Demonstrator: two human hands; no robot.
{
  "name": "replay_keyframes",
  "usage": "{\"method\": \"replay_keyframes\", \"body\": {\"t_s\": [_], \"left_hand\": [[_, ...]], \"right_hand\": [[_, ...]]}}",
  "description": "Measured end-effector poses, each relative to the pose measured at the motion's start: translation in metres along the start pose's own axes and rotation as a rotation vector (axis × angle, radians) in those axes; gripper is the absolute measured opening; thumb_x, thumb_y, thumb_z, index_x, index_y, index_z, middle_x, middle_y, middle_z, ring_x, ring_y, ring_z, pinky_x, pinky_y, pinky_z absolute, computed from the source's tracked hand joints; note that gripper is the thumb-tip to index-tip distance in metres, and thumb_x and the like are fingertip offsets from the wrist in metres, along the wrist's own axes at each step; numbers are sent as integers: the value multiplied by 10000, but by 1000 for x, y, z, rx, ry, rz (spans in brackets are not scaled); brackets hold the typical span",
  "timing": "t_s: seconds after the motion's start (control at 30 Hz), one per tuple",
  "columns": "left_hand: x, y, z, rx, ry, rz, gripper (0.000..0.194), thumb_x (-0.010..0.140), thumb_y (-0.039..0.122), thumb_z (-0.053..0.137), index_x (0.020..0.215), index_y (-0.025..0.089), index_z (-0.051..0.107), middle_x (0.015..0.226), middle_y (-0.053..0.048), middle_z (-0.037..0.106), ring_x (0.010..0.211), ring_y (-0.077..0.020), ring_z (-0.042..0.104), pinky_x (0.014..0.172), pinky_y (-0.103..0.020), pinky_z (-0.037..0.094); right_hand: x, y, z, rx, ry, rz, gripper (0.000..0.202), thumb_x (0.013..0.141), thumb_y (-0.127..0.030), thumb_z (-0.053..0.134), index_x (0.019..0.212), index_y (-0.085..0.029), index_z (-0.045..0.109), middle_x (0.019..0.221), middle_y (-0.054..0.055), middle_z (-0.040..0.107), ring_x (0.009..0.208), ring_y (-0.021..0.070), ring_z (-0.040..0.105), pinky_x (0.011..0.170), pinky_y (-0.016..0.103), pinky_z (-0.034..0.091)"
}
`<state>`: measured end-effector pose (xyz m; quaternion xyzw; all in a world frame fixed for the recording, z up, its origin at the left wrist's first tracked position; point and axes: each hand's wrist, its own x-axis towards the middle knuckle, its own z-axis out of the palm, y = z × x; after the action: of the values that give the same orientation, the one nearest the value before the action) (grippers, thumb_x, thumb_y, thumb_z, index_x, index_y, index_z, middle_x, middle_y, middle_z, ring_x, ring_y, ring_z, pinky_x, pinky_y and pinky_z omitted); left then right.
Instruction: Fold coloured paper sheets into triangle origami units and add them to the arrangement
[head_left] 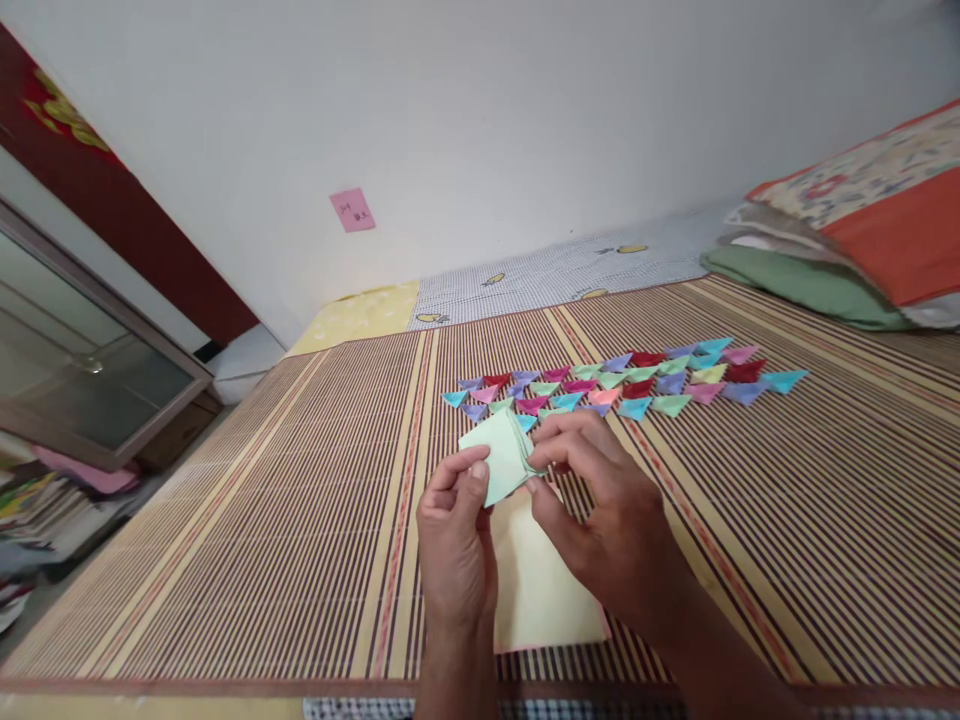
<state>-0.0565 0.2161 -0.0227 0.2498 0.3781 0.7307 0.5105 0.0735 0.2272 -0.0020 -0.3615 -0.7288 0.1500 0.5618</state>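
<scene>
Light green folded paper (pixel 501 455) is held up in front of me, its layers fanning apart along the right edge. My left hand (pixel 459 530) pinches its lower left side between thumb and fingers. At the right edge, the thumb and fingers of my right hand (pixel 600 490) close on the loose layers. Below the hands lies a pale yellow sheet of paper (pixel 544 590), with a thin pink edge showing under it. My right hand and wrist cover part of that sheet. Just beyond the hands, several small folded paper triangles (pixel 671 383) in many colours sit in rows.
A striped bamboo mat (pixel 262 520) covers the bed. Against the wall run a checked cloth (pixel 517 280) and a yellow cloth (pixel 360 312). Folded bedding (pixel 892 240) is piled at the back right. A pink note (pixel 352 210) is stuck on the wall. A glass-fronted cabinet (pixel 90 350) stands left.
</scene>
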Motion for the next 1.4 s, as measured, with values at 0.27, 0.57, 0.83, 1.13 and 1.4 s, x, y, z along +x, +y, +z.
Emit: {"method": "replay_keyframes", "body": {"t_s": [0.27, 0.57, 0.83, 1.13, 1.4], "left_hand": [[-1, 7, 5, -155, 63, -21, 487, 761, 158, 848, 1215, 185, 673, 1011, -69, 782, 836, -149, 745, 784, -226, 587], [5, 9, 0, -362, 34, -317, 360, 802, 40, 754, 1152, 117, 719, 876, -77, 781, 776, -153, 747, 700, -189, 591], [1, 9, 1, -297, -24, -278, 505, 703, 66, 851, 1185, 131, 716, 830, -42, 767, 774, -147, 730, 717, -183, 573], [-3, 11, 5, -183, -124, -164, 549, 676, 113, 883, 1193, 194, 716, 927, -39, 787, 857, -180, 739, 881, -284, 570], [0, 11, 1, -150, -80, -196, 500, 653, 97, 891, 1119, 192, 739, 814, -12, 760, 692, -121, 694, 639, -176, 548]], "right_hand": [[-2, -1, 4, 26, -5, 13, 128, 873, -88, 556, 894, -213, 578, 1068, 65, 582, 1011, 206, 619, 850, 356, 528], [-3, 1, 7, 69, -46, -7, 146, 868, -79, 543, 896, -218, 578, 1053, 57, 602, 1005, 202, 628, 853, 354, 531], [-2, -1, 6, 51, -31, -19, 151, 886, -86, 533, 913, -233, 560, 1038, 62, 610, 1013, 221, 626, 851, 389, 542], [-2, 1, 6, -5, -16, -68, 143, 895, -78, 525, 923, -211, 569, 1013, 75, 610, 995, 215, 628, 843, 368, 546], [-1, 3, 5, 19, -8, -70, 137, 925, -117, 535, 988, -227, 589, 1015, 69, 629, 1001, 228, 628, 832, 385, 551]]}}
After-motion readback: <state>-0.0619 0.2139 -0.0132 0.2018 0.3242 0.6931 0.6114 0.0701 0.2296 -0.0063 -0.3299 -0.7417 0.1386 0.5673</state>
